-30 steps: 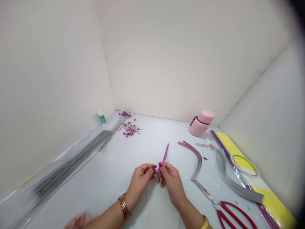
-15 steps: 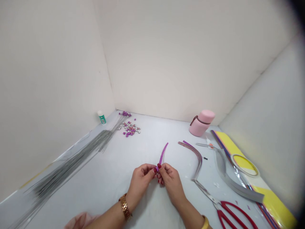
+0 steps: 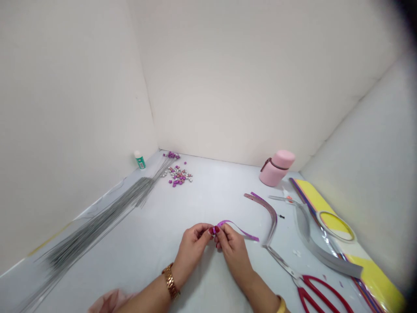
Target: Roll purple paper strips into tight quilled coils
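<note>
Both hands meet low in the middle of the view, pinching a narrow purple paper strip (image 3: 243, 231) between thumbs and fingers. My left hand (image 3: 196, 243) is closed on the strip's folded end, which the fingertips mostly hide. Against it, my right hand (image 3: 232, 245) is closed on the same strip. The free length loops up over the right fingers and trails to the right. Beyond the hands lies a pile of small purple, pink and silver folded paper stars (image 3: 180, 176). Curved pink and purple paper strips (image 3: 269, 208) rest to the right.
Red-handled scissors (image 3: 299, 278) lie front right. Grey strips (image 3: 312, 243), a tape roll (image 3: 352, 237) and yellow sheets (image 3: 374, 269) line the right side. A pink flask (image 3: 275, 169) stands behind them. Long grey wires (image 3: 107, 221) and a glue stick (image 3: 140, 161) are on the left.
The strip's free end, which pointed up and away from me, now bends over to the right behind my right hand. Both hands stay in nearly the same place.
</note>
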Demonstrator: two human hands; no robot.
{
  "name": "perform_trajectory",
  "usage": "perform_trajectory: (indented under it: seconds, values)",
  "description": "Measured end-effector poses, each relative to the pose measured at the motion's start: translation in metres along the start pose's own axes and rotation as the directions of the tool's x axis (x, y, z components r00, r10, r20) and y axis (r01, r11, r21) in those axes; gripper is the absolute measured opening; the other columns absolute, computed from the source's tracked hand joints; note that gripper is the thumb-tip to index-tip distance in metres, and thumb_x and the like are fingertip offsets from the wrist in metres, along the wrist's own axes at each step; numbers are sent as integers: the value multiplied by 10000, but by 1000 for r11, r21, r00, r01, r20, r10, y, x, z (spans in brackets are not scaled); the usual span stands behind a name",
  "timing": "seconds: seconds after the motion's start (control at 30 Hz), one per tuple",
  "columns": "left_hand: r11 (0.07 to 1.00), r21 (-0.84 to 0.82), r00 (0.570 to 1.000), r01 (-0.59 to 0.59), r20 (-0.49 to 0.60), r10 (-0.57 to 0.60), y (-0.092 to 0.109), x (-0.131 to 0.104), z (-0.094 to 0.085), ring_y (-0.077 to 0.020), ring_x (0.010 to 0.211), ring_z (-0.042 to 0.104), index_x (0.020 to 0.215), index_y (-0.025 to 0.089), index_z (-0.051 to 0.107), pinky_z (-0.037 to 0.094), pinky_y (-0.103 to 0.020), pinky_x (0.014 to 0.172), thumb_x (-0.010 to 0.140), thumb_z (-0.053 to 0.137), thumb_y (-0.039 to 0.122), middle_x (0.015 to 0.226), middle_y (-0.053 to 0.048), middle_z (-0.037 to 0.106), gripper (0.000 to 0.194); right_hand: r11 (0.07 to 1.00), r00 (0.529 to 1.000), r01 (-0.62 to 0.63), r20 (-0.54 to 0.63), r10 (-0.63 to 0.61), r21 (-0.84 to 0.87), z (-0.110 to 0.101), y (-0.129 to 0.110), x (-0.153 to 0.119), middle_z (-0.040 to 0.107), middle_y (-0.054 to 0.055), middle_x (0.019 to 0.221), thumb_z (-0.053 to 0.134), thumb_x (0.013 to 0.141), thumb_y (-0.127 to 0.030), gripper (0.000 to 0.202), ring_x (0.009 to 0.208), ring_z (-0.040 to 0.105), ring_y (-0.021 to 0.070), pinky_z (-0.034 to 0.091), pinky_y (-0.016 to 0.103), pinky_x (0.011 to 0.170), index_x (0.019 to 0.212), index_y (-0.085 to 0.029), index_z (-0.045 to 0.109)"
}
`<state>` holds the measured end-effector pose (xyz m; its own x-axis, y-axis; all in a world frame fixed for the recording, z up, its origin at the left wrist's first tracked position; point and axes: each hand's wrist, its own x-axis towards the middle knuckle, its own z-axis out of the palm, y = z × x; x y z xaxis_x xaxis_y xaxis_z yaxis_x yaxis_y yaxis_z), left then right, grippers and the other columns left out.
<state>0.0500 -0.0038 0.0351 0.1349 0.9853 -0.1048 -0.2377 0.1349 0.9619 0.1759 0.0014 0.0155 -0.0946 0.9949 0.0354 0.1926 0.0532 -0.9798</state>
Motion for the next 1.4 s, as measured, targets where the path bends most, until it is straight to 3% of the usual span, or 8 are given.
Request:
perform_trajectory:
  seconds: [0.3, 0.57, 0.7, 1.1, 1.23, 1.4]
  values:
    - [999, -10, 999, 37, -37, -37, -5, 2, 1, -152, 592, 571, 723, 96, 617, 447, -282, 604, 692, 630, 251, 634, -50, 630, 158, 991, 997, -70, 28, 68, 116, 0, 0, 0, 446, -49, 490, 489, 807, -370, 256, 455, 414, 99, 323, 212, 458, 637, -179, 498]
    - [992, -75, 994, 99, 51, -96, -1, 5, 1, -143, 543, 566, 650, 98, 590, 445, -277, 577, 683, 630, 266, 557, -42, 608, 176, 958, 987, -156, 70, 143, 240, 1, 3, 3, 467, -53, 483, 519, 789, -384, 250, 431, 408, 78, 309, 195, 435, 662, -171, 491]
    - [994, -55, 995, 94, 44, -91, 1, 6, -2, -136, 537, 562, 654, 102, 573, 440, -266, 564, 683, 623, 229, 558, -37, 599, 139, 941, 982, -187, 94, 166, 281, 1, 5, 3, 495, -43, 513, 547, 775, -365, 239, 425, 407, 68, 294, 188, 421, 658, -162, 498]
    - [975, 203, 996, -87, -7, 90, -5, 1, -9, -125, 649, 557, 917, 156, 555, 440, -238, 622, 717, 591, 197, 742, -14, 584, 208, 900, 975, -224, 99, 201, 373, 2, 0, 5, 491, -51, 493, 584, 748, -357, 251, 410, 407, 61, 287, 182, 416, 616, -162, 496]
    - [881, 433, 975, -188, -23, 220, -4, -2, -11, -144, 697, 563, 822, 161, 585, 438, -255, 652, 793, 493, 214, 761, -35, 607, 111, 890, 973, -227, 55, 224, 395, 2, -3, 5, 507, -46, 510, 566, 762, -363, 253, 411, 419, 59, 294, 179, 414, 622, -167, 487]
    - [818, 532, 960, -220, -29, 277, -1, -4, -10, -157, 698, 547, 748, 180, 628, 413, -268, 659, 774, 501, 178, 737, -32, 608, 130, 890, 973, -225, 37, 229, 396, 2, -4, 5, 525, -37, 535, 571, 760, -363, 253, 424, 432, 63, 311, 182, 424, 622, -165, 495]
